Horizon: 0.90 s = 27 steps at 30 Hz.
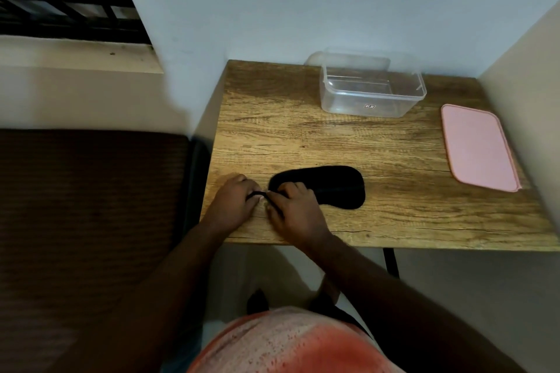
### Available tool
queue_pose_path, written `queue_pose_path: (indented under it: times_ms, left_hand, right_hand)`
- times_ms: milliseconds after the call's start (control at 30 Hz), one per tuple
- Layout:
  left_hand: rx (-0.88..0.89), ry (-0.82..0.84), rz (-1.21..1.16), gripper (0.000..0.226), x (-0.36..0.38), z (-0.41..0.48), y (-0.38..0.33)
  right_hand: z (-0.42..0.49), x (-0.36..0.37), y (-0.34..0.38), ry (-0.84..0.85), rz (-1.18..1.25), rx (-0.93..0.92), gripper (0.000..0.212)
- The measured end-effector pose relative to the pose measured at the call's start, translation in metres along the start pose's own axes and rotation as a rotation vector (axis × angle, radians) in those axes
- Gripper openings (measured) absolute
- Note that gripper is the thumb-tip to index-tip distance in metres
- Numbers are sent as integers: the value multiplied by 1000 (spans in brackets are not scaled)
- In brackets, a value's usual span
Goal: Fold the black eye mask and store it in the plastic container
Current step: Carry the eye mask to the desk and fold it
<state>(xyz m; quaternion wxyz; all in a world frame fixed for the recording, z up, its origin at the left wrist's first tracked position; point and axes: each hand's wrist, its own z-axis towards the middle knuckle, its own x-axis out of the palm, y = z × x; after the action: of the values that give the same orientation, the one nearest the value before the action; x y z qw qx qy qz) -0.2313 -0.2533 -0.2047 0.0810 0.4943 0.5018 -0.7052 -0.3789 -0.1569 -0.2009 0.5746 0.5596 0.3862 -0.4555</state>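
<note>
The black eye mask [330, 186] lies flat on the wooden table [348, 142], near the front left. My left hand [231, 201] pinches the mask's thin black strap just left of the mask. My right hand [292, 210] rests on the mask's left end and pinches the same strap with curled fingers. The two hands touch each other at the strap. A clear plastic container [371, 91] stands with no lid on it and nothing in it at the back of the table, well away from both hands.
A pink lid [478, 147] lies flat at the table's right edge. Walls close in behind and to the right of the table. A dark brown surface [91, 191] sits to the left, below a window ledge.
</note>
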Motion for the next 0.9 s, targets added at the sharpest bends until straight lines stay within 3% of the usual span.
queue_pose_path:
  times_ms: [167, 300, 567, 767, 900]
  left_hand:
    - [-187, 37, -339, 10, -9, 5, -8]
    - [-221, 12, -539, 13, -7, 4, -11]
    - [-322, -86, -601, 14, 3, 1, -17]
    - [-549, 123, -981, 21, 4, 9, -35]
    - [-605, 171, -1062, 18, 6, 11, -42]
  right_hand:
    - [2, 2, 15, -15, 24, 96, 39]
    - [7, 3, 19, -73, 91, 208, 31]
    - [10, -5, 17, -134, 535, 497, 15]
    - [13, -20, 13, -91, 858, 629, 22]
    - [16, -33, 5, -40, 1009, 663, 23]
